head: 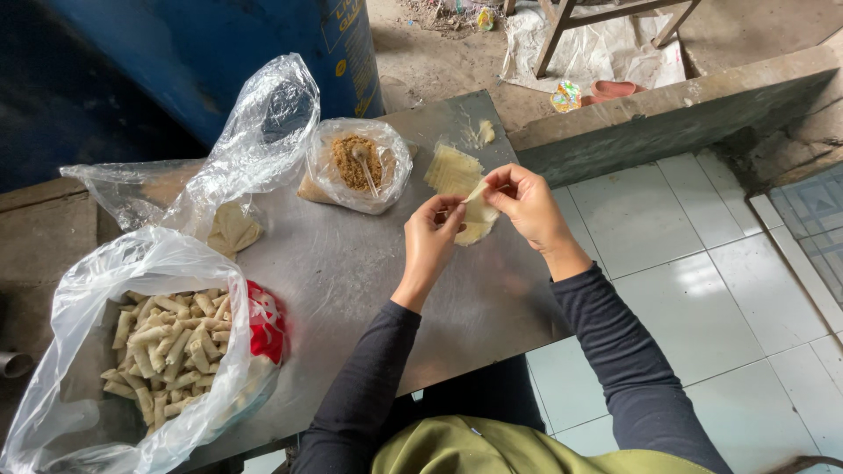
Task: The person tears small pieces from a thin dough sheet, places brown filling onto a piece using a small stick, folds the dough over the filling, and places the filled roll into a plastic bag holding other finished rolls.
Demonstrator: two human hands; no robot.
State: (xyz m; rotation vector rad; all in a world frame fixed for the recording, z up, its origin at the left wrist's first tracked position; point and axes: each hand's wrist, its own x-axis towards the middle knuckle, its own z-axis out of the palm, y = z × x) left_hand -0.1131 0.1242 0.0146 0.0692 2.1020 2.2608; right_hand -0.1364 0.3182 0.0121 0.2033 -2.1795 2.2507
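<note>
Near the far right edge of the metal table (351, 272), a thin pale wrapper sheet (479, 213) hangs between both hands, lifted just off the surface. The right hand (529, 204) pinches its upper edge between thumb and fingertips, closed on the sheet; the left hand (432, 239) closes on its left side, fingers curled in. Whether anything lies inside the folded sheet I cannot tell. Just beyond the hands a stack of wrappers (452, 168) lies flat by the far edge. Left of it sits an open clear bag of brown crumbly filling (356, 163) with a spoon handle poking out. At the near left corner a big clear bag of finished rolls (171, 347) spills past the table's edge, partly cut off.
</note>
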